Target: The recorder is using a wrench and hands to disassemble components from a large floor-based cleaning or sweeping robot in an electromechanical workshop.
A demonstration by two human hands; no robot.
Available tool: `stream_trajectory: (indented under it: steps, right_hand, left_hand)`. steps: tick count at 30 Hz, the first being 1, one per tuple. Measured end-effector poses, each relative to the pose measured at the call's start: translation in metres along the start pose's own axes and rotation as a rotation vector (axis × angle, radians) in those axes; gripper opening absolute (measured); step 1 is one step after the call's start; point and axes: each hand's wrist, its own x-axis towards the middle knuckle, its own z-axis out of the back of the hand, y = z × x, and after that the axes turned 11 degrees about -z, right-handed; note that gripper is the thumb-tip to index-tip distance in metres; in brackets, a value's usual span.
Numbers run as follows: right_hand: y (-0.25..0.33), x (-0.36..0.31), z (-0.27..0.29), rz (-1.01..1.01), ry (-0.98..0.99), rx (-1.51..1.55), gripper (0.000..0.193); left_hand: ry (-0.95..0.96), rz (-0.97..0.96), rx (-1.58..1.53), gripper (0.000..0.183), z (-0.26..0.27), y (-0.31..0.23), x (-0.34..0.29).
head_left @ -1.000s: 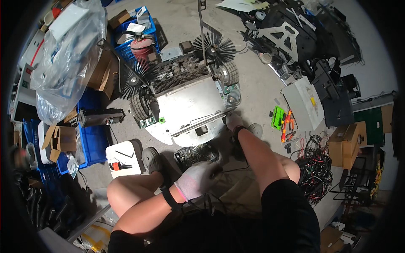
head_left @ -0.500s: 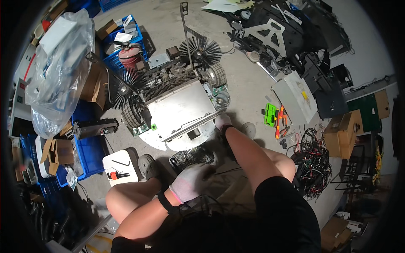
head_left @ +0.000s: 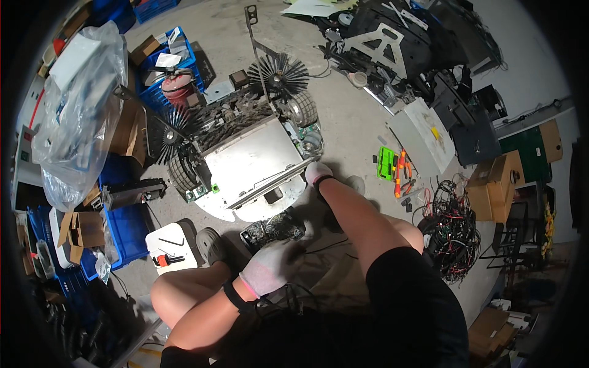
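A wheeled machine frame (head_left: pixel 251 162) with a silver metal panel stands on the floor in front of me. At its far corners are two black round brushes (head_left: pixel 279 76), with treaded wheels (head_left: pixel 302 109) beside them. My right hand (head_left: pixel 316 173), in a pale glove, is closed at the machine's near right edge, by the end of a long metal bar (head_left: pixel 270 184). What its fingers hold is hidden. My left hand (head_left: pixel 270 268), gloved too, is close to me, beside a dark, dirty block-shaped part (head_left: pixel 274 232). Its fingers are blurred and in shadow.
To the right lie a green case (head_left: pixel 386 164), red-and-orange pliers (head_left: pixel 400 172) and a tangle of wires (head_left: pixel 453 239). On the left are a white plate (head_left: pixel 172 246) with hex keys, a blue bin (head_left: pixel 127 230) and a plastic bag (head_left: pixel 80 116). Metal parts (head_left: pixel 380 49) are piled far right.
The whole view has shifted a little, so the machine and floor things appear farther left. Both hands stay in nearly the same places relative to the machine.
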Motion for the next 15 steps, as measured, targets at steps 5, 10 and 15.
stream_trajectory:
  steps: [5, 10, 15]
  right_hand:
    - [-0.007, -0.009, 0.009, 0.596, -0.193, -0.643, 0.023]
    - [-0.03, 0.01, 0.023, 0.659, -0.202, -0.5, 0.032]
    - [-0.028, 0.007, 0.012, 0.428, -0.086, -0.163, 0.04]
  left_hand:
    - [0.016, 0.017, 0.009, 0.016, 0.0, 0.001, 0.002]
    - [0.04, 0.06, 0.036, 0.017, 0.001, 0.006, 0.002]
    - [-0.056, -0.034, 0.03, 0.02, -0.005, 0.016, -0.006]
